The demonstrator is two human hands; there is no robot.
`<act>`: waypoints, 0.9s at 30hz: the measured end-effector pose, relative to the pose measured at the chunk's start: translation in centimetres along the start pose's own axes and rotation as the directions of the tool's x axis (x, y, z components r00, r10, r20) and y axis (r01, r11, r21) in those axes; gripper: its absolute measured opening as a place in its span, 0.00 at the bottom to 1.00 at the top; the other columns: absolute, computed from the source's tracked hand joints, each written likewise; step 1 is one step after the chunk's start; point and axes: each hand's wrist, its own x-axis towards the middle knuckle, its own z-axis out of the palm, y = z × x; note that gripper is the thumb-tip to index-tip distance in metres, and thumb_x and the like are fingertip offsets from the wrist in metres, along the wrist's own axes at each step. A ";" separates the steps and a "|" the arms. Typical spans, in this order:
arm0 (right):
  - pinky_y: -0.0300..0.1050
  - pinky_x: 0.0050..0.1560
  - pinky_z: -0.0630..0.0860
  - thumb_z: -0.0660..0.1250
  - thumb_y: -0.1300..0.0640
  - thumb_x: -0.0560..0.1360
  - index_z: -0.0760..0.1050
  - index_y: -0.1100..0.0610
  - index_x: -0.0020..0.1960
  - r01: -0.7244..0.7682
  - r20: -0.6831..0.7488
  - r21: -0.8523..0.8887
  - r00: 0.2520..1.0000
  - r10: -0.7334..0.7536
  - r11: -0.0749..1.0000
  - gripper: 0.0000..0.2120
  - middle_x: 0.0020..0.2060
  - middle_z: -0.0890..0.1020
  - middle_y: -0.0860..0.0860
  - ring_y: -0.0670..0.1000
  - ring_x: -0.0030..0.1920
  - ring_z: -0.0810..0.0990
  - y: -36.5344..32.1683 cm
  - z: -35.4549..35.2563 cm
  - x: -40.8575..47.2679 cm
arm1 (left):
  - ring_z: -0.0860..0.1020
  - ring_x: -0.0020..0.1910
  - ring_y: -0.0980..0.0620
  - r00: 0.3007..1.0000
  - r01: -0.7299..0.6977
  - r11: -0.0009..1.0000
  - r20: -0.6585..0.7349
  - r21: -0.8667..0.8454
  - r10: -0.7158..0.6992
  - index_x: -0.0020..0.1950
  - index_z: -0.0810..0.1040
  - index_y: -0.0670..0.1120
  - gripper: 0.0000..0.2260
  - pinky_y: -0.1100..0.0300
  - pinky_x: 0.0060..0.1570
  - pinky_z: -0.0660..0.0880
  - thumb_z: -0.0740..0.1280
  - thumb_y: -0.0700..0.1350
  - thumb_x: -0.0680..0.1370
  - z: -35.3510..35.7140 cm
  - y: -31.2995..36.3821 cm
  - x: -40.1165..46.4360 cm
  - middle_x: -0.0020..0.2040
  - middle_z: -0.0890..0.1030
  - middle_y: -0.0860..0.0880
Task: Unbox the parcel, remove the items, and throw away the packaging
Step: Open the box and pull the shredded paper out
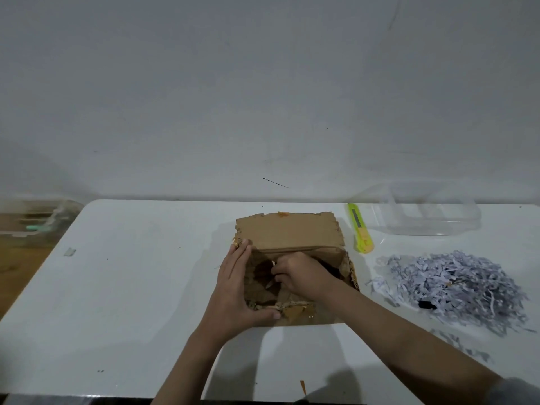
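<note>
Cardboard box (287, 232) on the white bench (140, 287), directly ahead of both hands, far flap folded back toward the wall, opening facing up. Long axis of the box running left to right across the bench.

Left hand (233, 290): fingers straight, laid flat against the left wall of the box, thumb along the torn near edge. Bracing the box, holding nothing.

Right hand (304, 274): inside the opening, reaching in from the right side, fingers curled. Item under the fingers hidden by the hand and by shadow; cannot tell whether anything is gripped.

Judged step: removal of contents. Right hand nearer to the interior, therefore the lifting hand; extraction path straight up and toward the right, clear of the folded-back flap. Left hand placed to keep the box from rising with the load.

Shredded paper filler (455, 285) heaped on the bench right of the box, well apart. Yellow-green utility knife (361, 229) lying just beside the far right corner of the box. Clear plastic container (423, 211) beyond the knife.
</note>
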 end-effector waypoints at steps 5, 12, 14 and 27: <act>0.45 0.44 0.73 0.63 0.64 0.76 0.81 0.64 0.51 -0.030 0.006 0.030 1.000 0.029 0.999 0.10 0.47 0.81 0.59 0.58 0.46 0.79 -0.3 0.1 -0.1 | 0.46 0.76 0.56 1.000 -0.002 1.000 0.004 -0.004 0.003 0.77 0.51 0.49 0.56 0.54 0.73 0.55 0.75 0.67 0.58 0.0 0.0 -0.1 0.77 0.50 0.58; 0.42 0.40 0.68 0.62 0.65 0.76 0.80 0.63 0.49 -0.001 -0.019 -0.045 1.000 0.000 0.999 0.08 0.50 0.80 0.57 0.56 0.48 0.78 -0.8 0.3 -1.0 | 0.45 0.76 0.57 1.000 0.001 1.000 0.008 -0.007 -0.001 0.77 0.51 0.49 0.57 0.56 0.73 0.53 0.75 0.68 0.57 -0.2 0.1 -0.4 0.77 0.49 0.58; 0.43 0.41 0.71 0.62 0.63 0.76 0.80 0.61 0.48 -0.013 -0.066 0.012 0.998 0.014 1.000 0.07 0.49 0.80 0.55 0.55 0.48 0.78 -0.8 0.1 -1.4 | 0.45 0.76 0.58 1.000 0.001 1.000 0.012 -0.006 -0.001 0.77 0.50 0.50 0.57 0.57 0.72 0.53 0.75 0.67 0.57 -0.2 0.2 -0.5 0.77 0.49 0.59; 0.27 0.40 0.71 0.64 0.65 0.76 0.79 0.57 0.59 -0.142 -0.142 0.300 0.971 0.191 0.943 0.14 0.45 0.81 0.48 0.31 0.36 0.76 -1.2 -1.4 -2.9 | 0.46 0.76 0.57 1.000 -0.019 1.000 0.020 -0.010 0.019 0.77 0.51 0.50 0.56 0.51 0.73 0.55 0.74 0.69 0.58 -0.2 -0.2 -0.4 0.77 0.50 0.59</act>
